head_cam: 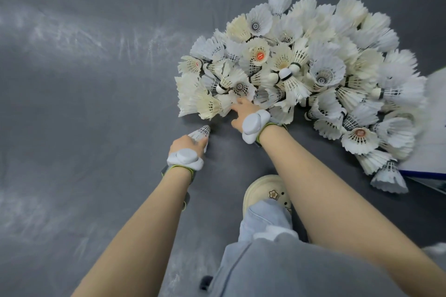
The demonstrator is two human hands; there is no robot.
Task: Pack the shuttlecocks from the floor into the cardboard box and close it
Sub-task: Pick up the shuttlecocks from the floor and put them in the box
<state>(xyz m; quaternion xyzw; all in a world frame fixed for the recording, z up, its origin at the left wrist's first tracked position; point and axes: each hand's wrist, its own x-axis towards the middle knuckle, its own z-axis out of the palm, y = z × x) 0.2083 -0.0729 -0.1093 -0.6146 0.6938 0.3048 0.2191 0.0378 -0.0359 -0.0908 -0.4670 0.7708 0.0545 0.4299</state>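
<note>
A big heap of white feather shuttlecocks (301, 75) lies on the grey floor (96, 103), spreading from the middle to the right edge. My left hand (187, 144) grips a single shuttlecock (200, 132), its feathers sticking out ahead of my fingers, just left of the heap's near edge. My right hand (241, 111) reaches into the heap's near left side, its fingers buried among the shuttlecocks, so what they hold is hidden. Both wrists carry white strapped devices. The cardboard box is out of sight.
My cream clog (265, 193) and grey trouser leg (265, 260) stand below my right arm. A white panel with a blue edge (432, 164) lies at the right edge, partly under the heap. One shuttlecock (388, 177) lies apart at the heap's near right.
</note>
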